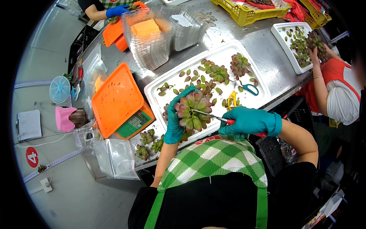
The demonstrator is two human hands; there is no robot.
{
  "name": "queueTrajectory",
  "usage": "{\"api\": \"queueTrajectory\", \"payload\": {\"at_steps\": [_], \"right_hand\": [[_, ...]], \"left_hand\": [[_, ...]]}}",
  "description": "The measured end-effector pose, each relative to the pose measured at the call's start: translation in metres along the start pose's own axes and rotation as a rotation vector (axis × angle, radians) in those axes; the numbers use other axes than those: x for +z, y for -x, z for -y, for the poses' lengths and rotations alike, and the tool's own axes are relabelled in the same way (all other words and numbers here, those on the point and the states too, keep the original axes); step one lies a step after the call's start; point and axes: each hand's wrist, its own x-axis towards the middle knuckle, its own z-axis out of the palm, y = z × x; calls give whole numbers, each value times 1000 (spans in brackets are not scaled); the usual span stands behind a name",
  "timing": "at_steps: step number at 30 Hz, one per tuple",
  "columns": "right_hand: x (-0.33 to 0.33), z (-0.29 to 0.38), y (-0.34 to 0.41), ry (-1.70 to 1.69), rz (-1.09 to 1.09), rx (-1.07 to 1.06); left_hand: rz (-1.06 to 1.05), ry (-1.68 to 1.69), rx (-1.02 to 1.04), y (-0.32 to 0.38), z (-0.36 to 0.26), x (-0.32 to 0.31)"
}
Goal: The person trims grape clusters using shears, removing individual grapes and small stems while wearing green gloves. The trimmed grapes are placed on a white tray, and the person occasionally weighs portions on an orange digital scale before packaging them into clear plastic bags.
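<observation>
In my left hand [175, 120], gloved in teal, is a large red-and-green succulent rosette [193, 110], held over the near left part of a white foam tray [183, 70]. My right hand [247, 121], gloved alike, grips red-handled scissors [220, 118], whose narrow blades reach in among the rosette's leaves. Loose succulent leaves [187, 78] and further rosettes [218, 73] lie in the tray. Scissors with a dark teal handle [250, 89] and a pair with a yellow handle [232, 100] rest at its right side. My palms and some fingertips are hidden.
An orange-topped digital scale [118, 100] stands left of the tray, with small succulents [146, 137] near it. Stacked clear plastic containers [151, 48] stand behind. A co-worker's hands [314, 55] hold a succulent at the right; a blue-gloved hand [117, 11] is at the upper left.
</observation>
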Motion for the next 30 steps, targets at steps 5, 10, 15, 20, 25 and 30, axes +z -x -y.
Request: {"api": "queueTrajectory", "payload": {"at_steps": [5,10,15,20,25,30], "right_hand": [[6,-4,-1,-11,-233,-117],[4,-8,-2,-84,-172,-67],[5,-1,1,-81,-48,38],[4,-1,0,-99,-58,49],[6,-2,-4,-123,-71,34],[5,-6,-12,-100,-200,-51]], "left_hand": [[39,216,-79,-2,-5,18],[40,267,-81,7,7,9],[-27,213,-113,6,0,17],[-117,99,-85,6,6,10],[-70,33,-50,4,1,15],[-97,84,-129,6,8,9]]}}
